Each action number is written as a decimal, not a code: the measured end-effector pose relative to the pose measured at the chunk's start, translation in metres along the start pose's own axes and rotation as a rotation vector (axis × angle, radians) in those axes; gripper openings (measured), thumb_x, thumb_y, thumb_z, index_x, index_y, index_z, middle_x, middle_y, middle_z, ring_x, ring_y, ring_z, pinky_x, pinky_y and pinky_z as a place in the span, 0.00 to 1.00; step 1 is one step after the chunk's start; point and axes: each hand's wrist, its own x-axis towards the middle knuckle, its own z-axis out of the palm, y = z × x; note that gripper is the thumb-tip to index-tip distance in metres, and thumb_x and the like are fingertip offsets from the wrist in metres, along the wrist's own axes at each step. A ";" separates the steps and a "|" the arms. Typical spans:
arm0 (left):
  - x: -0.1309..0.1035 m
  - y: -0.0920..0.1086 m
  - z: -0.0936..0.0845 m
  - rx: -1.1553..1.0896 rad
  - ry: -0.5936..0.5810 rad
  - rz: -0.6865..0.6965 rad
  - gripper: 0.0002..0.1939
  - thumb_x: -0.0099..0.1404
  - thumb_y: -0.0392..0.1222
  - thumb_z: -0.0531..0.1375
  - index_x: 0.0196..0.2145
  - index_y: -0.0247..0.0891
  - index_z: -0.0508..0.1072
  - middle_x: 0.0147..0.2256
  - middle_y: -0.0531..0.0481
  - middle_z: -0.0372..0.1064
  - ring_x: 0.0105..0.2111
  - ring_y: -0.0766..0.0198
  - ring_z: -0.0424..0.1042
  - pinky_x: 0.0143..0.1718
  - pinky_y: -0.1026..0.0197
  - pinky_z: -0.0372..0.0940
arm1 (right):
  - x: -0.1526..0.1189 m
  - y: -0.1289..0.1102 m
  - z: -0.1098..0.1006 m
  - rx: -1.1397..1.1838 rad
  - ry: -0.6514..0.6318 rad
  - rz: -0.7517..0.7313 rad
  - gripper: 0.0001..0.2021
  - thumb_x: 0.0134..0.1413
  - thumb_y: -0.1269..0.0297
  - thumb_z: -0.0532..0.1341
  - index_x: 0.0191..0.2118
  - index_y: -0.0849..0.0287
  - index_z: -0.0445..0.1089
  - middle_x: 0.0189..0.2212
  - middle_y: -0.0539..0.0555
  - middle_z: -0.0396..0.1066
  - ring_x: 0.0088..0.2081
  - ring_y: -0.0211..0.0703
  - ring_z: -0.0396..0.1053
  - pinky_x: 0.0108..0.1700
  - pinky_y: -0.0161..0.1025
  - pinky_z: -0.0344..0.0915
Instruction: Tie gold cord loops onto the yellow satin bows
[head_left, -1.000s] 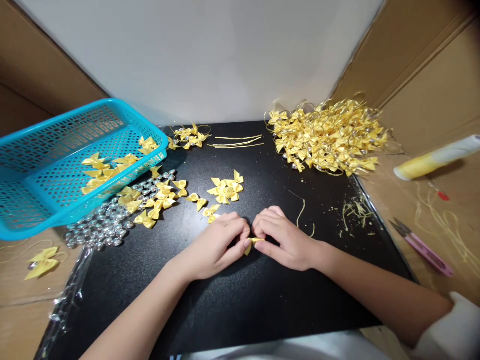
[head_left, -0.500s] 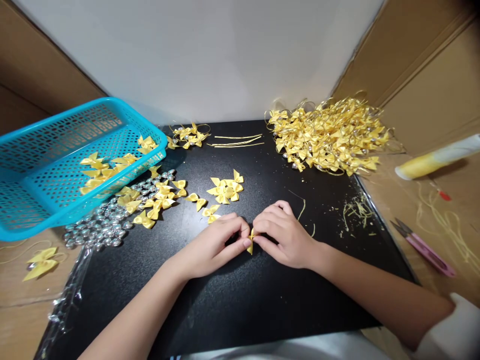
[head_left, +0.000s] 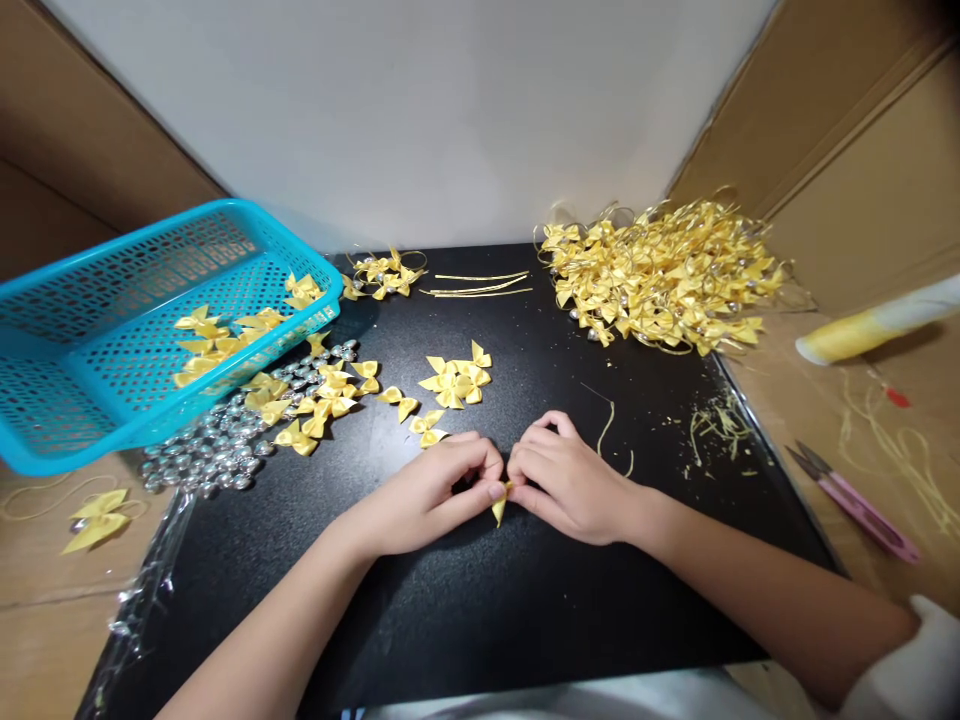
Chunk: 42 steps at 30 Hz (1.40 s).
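Note:
Between my fingertips, near the middle of the black table (head_left: 480,610), is a yellow bow (head_left: 500,508), one pointed end hanging down. My left hand (head_left: 450,485) pinches it from the left, thumb and forefinger together. From the right, my right hand (head_left: 566,480) pinches the same bow, and the fingers of both hands nearly touch. Most of the bow is hidden by the fingertips. Just beyond my hands lie loose yellow bows (head_left: 456,380). A thin yellow thread (head_left: 606,425) curls on the table behind my right hand.
A blue basket (head_left: 97,440) with bows stands left, beside silver beads (head_left: 214,450). Gold cords (head_left: 480,292) lie at the back. A big pile of finished bows (head_left: 660,280) sits back right. Pink snips (head_left: 862,510) and a yellow-white roll (head_left: 870,325) are at the right.
The view has shifted slightly, so the surroundings appear a little to the right. The bow's pointed end hangs lower below my fingertips, and both hands still pinch it.

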 end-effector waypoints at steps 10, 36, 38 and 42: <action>0.003 0.001 0.004 -0.247 -0.199 0.031 0.13 0.68 0.43 0.51 0.26 0.39 0.57 0.23 0.58 0.52 0.24 0.69 0.52 0.26 0.66 0.52 | -0.002 -0.005 0.003 0.254 -0.087 -0.053 0.09 0.60 0.67 0.48 0.27 0.55 0.51 0.24 0.47 0.55 0.29 0.39 0.56 0.43 0.44 0.56; -0.007 -0.016 -0.029 0.624 0.118 0.090 0.07 0.65 0.35 0.57 0.34 0.40 0.76 0.32 0.50 0.73 0.34 0.61 0.70 0.38 0.58 0.60 | -0.003 -0.002 0.007 0.203 0.235 0.103 0.09 0.61 0.68 0.56 0.47 0.57 0.64 0.41 0.56 0.72 0.42 0.46 0.67 0.48 0.48 0.64; -0.003 -0.014 -0.018 0.542 0.109 0.182 0.10 0.67 0.32 0.55 0.35 0.39 0.76 0.35 0.49 0.74 0.35 0.62 0.71 0.40 0.60 0.62 | -0.002 -0.002 0.008 0.173 0.294 0.125 0.08 0.62 0.70 0.56 0.46 0.57 0.67 0.41 0.55 0.73 0.43 0.46 0.67 0.48 0.47 0.63; 0.000 -0.013 -0.002 0.491 0.222 0.348 0.10 0.67 0.31 0.56 0.38 0.40 0.77 0.36 0.45 0.72 0.36 0.62 0.71 0.37 0.62 0.64 | 0.000 -0.001 0.008 0.120 0.320 0.171 0.11 0.62 0.70 0.57 0.49 0.57 0.68 0.43 0.56 0.74 0.47 0.47 0.68 0.50 0.47 0.62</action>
